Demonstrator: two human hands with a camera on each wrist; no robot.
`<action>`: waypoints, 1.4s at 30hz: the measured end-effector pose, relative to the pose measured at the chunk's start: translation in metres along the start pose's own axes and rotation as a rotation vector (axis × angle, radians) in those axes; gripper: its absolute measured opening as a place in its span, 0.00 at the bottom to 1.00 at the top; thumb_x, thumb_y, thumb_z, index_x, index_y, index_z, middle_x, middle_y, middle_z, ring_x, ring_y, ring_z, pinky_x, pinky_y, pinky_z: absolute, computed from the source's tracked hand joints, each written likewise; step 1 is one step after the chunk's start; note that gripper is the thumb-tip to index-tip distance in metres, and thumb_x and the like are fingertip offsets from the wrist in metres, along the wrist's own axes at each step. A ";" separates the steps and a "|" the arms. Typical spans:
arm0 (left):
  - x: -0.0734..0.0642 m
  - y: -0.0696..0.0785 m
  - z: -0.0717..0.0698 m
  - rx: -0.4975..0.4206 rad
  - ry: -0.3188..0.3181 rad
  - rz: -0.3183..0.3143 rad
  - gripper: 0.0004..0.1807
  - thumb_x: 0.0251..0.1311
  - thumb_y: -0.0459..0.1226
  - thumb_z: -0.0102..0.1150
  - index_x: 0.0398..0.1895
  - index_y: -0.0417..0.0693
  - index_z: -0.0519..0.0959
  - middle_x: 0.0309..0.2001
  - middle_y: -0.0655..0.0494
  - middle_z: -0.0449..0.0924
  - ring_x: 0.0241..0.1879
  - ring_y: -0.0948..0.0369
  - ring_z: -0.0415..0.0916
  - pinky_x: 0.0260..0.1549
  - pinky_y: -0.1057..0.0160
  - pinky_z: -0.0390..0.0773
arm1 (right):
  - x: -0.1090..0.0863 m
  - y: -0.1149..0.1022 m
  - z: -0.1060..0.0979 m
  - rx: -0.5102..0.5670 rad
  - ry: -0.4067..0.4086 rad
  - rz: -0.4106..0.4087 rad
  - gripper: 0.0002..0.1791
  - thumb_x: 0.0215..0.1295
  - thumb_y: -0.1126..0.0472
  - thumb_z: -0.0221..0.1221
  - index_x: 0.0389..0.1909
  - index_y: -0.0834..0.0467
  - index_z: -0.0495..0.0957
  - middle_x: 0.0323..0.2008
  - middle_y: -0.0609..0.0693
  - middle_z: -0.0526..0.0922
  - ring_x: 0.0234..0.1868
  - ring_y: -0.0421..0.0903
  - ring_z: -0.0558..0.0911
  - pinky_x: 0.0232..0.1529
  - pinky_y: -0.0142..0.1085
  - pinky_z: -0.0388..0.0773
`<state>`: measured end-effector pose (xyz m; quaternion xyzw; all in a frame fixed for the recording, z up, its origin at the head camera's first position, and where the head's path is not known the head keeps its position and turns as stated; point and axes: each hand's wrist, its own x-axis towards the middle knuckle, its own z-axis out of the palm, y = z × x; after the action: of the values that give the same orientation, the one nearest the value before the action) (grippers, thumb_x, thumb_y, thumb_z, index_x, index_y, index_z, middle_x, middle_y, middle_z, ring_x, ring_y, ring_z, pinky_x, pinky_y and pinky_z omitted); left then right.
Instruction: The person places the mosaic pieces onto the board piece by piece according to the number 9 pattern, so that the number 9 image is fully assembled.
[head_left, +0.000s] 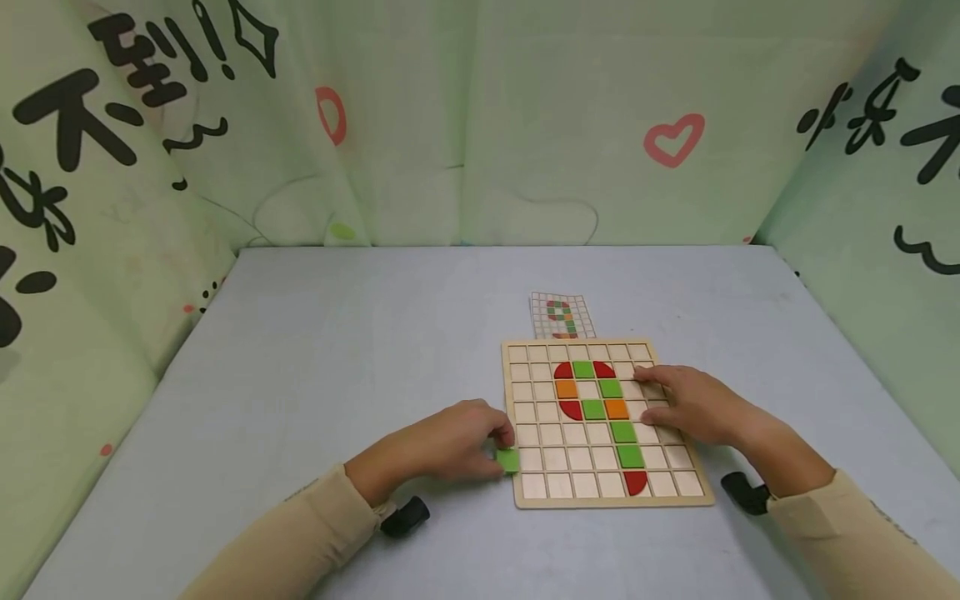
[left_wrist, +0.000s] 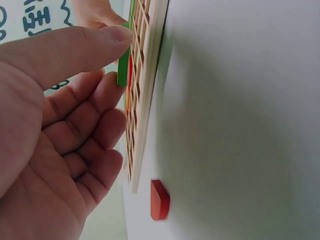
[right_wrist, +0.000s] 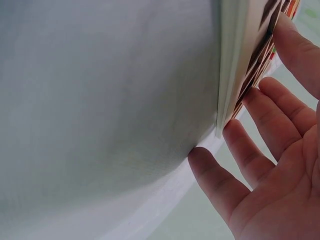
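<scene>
My left hand pinches a green square tile between thumb and fingertips at the left edge of a wooden grid board. Seen from the left wrist, the tile is held on edge above the board's rim. Across the board, my right hand rests on the right side, its fingers extended; in the right wrist view one fingertip touches the table. Green and orange squares and red rounded pieces sit in the cells, forming a shape like a 9. A red rounded block lies on the table beside the board.
Behind the board, partly covered by it, lies a pattern card printed with a similar grid figure. The pale table is bordered by green printed curtains at the back and both sides.
</scene>
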<state>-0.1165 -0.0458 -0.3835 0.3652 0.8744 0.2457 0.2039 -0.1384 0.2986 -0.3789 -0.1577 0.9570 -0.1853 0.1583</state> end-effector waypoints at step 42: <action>0.067 0.061 0.027 0.004 -0.034 0.152 0.11 0.59 0.39 0.71 0.43 0.51 0.82 0.35 0.70 0.77 0.36 0.73 0.71 0.39 0.80 0.68 | 0.000 0.002 -0.001 0.001 0.004 -0.027 0.37 0.63 0.54 0.68 0.67 0.70 0.68 0.63 0.71 0.71 0.62 0.70 0.69 0.59 0.64 0.65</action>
<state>-0.1130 0.0489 -0.3811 0.4350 0.8411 0.2526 0.1987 -0.1393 0.3007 -0.3785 -0.1700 0.9550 -0.1881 0.1537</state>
